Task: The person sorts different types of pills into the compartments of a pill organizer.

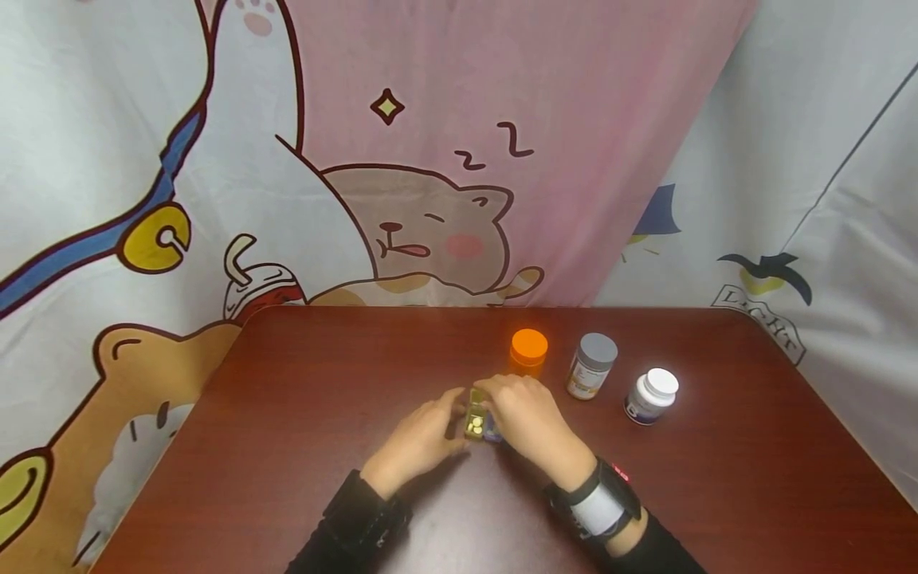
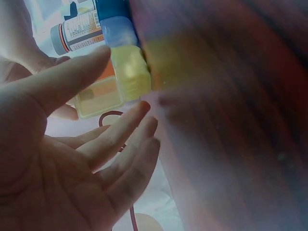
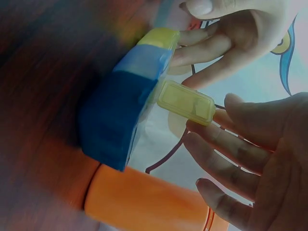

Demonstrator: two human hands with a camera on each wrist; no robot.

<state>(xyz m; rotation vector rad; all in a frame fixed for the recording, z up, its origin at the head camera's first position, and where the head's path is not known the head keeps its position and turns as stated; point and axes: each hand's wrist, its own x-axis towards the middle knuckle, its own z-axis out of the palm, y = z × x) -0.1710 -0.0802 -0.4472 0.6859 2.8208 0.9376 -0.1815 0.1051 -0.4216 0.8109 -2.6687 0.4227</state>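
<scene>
A small pill organizer [image 1: 492,431] with yellow, light blue and dark blue compartments sits on the table between both hands. Its yellow lid [image 3: 185,102] stands raised, and pale round tablets [image 1: 476,424] lie in the yellow compartment [image 2: 131,72]. My right hand [image 1: 529,414] reaches over the organizer from the right, its fingertips at the free end of the raised lid, fingers loosely extended. Beside the yellow end is my left hand [image 1: 421,442], thumb and fingers spread around that end without gripping it.
Behind the organizer stand an orange bottle [image 1: 529,349], a grey-capped bottle [image 1: 592,367] and a white bottle [image 1: 651,395], in a row running right. The brown table [image 1: 323,375] ends at a patterned cloth [image 1: 445,223]. Black bands [image 1: 366,514] circle the wrists.
</scene>
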